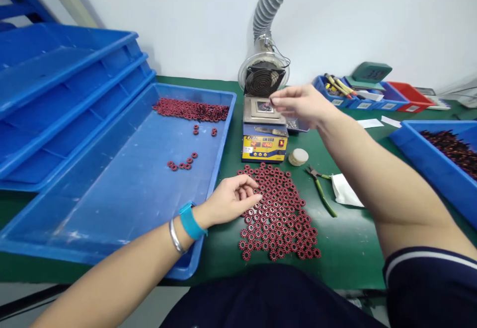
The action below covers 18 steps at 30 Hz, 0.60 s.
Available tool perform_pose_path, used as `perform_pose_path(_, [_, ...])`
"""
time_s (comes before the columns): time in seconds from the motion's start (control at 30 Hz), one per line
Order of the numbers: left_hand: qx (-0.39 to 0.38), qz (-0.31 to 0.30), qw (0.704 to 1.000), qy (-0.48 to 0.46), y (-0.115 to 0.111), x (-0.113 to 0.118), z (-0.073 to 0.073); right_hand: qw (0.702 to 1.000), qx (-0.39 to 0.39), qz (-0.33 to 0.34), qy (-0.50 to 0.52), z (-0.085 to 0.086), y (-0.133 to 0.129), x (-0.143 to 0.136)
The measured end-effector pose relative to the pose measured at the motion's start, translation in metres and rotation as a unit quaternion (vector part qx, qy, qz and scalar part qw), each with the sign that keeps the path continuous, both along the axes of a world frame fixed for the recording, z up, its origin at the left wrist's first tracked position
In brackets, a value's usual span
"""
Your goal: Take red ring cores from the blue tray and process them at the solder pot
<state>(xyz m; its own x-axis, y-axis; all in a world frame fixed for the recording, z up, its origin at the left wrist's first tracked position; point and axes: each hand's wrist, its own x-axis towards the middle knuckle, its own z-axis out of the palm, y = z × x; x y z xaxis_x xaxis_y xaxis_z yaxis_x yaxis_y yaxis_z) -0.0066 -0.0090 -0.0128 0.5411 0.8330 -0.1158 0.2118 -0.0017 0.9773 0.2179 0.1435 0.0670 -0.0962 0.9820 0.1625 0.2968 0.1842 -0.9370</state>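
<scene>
My right hand (298, 104) is over the right side of the solder pot (264, 141), thumb and fingertips pinched on a small dark part whose details are hidden. Beneath it, the square well (264, 106) of the pot shows a shiny surface. Curled loosely, my left hand (238, 199) hovers at the left edge of many small red rings (279, 213) spread on the green table; whether its fingertips hold anything is too small to tell. More red rings (190, 109) lie massed at the back of the large blue tray (149, 179), with several loose ones nearer its middle.
Stacked blue trays (67, 84) stand left. Behind the pot are a fan (263, 80) and grey duct (274, 0). Right of the rings lie a round pale tin (298, 156), green pliers (323, 194) and a white packet (345, 190). A blue bin (447, 154) sits far right.
</scene>
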Motion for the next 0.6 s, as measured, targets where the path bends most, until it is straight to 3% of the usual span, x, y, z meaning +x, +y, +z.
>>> perform_pose_path(0.13, [-0.044,0.068,0.992,-0.096,-0.001,0.0,0.003,0.997,0.033,0.06,0.046,-0.022,-0.085,-0.02])
perform_pose_path(0.27, [-0.092,0.085,0.974,-0.189,-0.007,0.002,0.007,0.974,0.212,0.062,-0.054,-0.047,-0.155,-0.044])
perform_pose_path(0.37, [-0.1,0.086,0.969,-0.209,-0.011,0.003,0.011,0.929,0.338,0.043,-0.143,-0.062,-0.176,-0.052])
perform_pose_path(0.43, [-0.084,0.092,0.972,-0.201,-0.012,0.004,0.012,0.909,0.378,0.027,-0.175,-0.067,-0.179,-0.053])
perform_pose_path(0.5, [-0.062,0.093,0.977,-0.183,-0.01,0.005,0.012,0.904,0.382,0.021,-0.19,-0.069,-0.181,-0.053])
perform_pose_path(0.6, [-0.023,0.095,0.987,-0.125,-0.004,0.003,0.014,0.922,0.335,0.012,-0.193,-0.067,-0.188,-0.046])
